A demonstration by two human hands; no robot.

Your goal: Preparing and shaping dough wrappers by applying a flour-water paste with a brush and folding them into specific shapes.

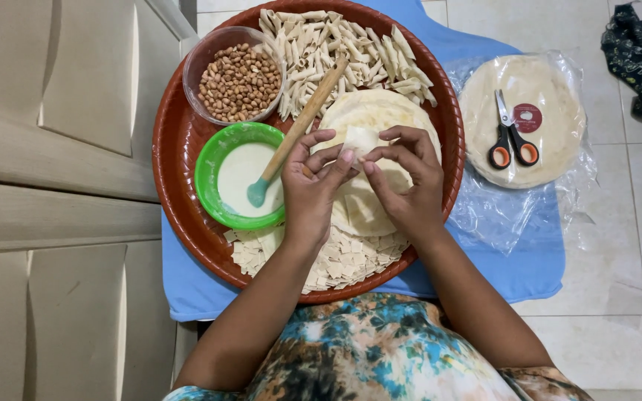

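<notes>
My left hand point(310, 178) and my right hand point(404, 172) meet over a big round red tray point(180, 141). Between their fingertips they pinch a small pale square of dough point(360, 139). Under the hands lies a stack of round dough sheets point(369, 111). A heap of cut dough squares point(339, 260) sits at the tray's near edge. Rolled dough sticks point(343, 41) are piled at the far edge. A green bowl of white paste point(235, 178) holds a wooden-handled brush point(299, 126) just left of my left hand.
A clear bowl of peanuts point(238, 78) stands at the tray's far left. Right of the tray, orange-handled scissors point(510, 134) lie on a plastic-wrapped pack of round sheets point(551, 96), on a blue cloth point(529, 260). Beige cabinet doors point(53, 186) run along the left.
</notes>
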